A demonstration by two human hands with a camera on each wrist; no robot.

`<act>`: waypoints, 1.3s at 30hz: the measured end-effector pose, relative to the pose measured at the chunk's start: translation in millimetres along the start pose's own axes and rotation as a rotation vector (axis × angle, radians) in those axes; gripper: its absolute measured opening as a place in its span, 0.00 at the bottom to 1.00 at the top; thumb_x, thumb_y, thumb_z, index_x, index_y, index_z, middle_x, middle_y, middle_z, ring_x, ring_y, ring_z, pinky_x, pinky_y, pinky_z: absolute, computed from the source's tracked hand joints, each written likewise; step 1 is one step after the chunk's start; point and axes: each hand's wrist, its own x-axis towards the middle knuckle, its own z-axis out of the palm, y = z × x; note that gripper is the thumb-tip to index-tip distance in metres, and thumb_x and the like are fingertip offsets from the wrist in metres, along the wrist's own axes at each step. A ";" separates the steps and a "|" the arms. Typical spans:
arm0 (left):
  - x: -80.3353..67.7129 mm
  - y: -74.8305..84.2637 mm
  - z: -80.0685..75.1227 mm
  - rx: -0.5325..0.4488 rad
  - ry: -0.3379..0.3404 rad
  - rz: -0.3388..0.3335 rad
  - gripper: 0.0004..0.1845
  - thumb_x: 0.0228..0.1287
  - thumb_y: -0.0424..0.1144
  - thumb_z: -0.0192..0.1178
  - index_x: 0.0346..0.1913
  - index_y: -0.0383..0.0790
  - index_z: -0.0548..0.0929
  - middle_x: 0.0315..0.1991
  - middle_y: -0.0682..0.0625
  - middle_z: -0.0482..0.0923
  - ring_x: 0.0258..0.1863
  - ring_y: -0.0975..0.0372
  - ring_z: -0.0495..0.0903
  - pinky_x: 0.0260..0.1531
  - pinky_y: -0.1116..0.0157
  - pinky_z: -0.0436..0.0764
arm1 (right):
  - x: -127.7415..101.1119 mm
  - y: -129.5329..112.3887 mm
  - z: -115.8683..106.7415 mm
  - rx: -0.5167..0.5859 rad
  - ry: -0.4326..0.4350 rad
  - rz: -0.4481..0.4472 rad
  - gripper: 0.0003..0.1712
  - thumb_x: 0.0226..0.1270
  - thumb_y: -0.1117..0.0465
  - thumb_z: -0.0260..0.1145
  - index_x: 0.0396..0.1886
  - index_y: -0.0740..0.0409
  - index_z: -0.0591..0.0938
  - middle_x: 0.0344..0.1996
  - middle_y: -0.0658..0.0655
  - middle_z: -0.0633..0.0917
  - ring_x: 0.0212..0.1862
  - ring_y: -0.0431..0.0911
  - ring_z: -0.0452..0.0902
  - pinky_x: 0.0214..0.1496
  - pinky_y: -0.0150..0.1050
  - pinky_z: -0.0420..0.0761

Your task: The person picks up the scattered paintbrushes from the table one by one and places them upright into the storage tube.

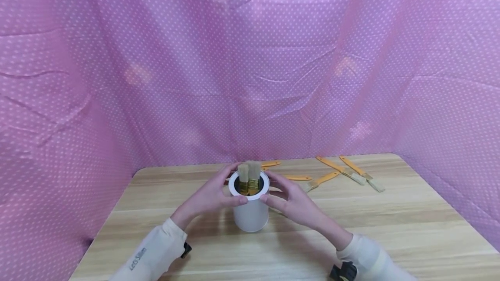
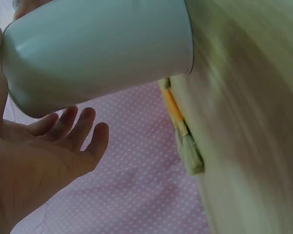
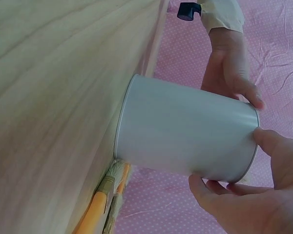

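Note:
A white can [image 1: 251,218] stands upright on the wooden table, at the middle of the head view. Inside it are two paintbrushes [image 1: 254,172], bristles up, their handles hidden by the can's wall. My left hand [image 1: 208,194] holds the can's upper rim from the left, thumb at the front and fingers reaching behind. From the right, my right hand [image 1: 294,200] grips the same rim, its thumb close to the left one. In the right wrist view, the thumb and fingertips of the right hand [image 3: 254,195] lie against the can's side near the top.
Several paintbrushes with orange handles lie on the table [image 1: 156,216] behind and right of the can. One paintbrush [image 1: 324,180] is angled toward it, and another paintbrush [image 1: 361,172] lies farther right. Pink dotted cloth [image 1: 250,77] hangs around the back and sides.

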 end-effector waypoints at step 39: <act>-37.5 -36.8 -41.8 -0.121 0.137 -0.171 0.51 0.57 0.58 0.75 0.79 0.56 0.56 0.74 0.44 0.60 0.64 0.44 0.71 0.59 0.48 0.77 | -29.2 39.3 -52.4 -0.601 -0.139 0.152 0.12 0.69 0.63 0.70 0.46 0.69 0.85 0.27 0.46 0.82 0.30 0.38 0.76 0.33 0.36 0.80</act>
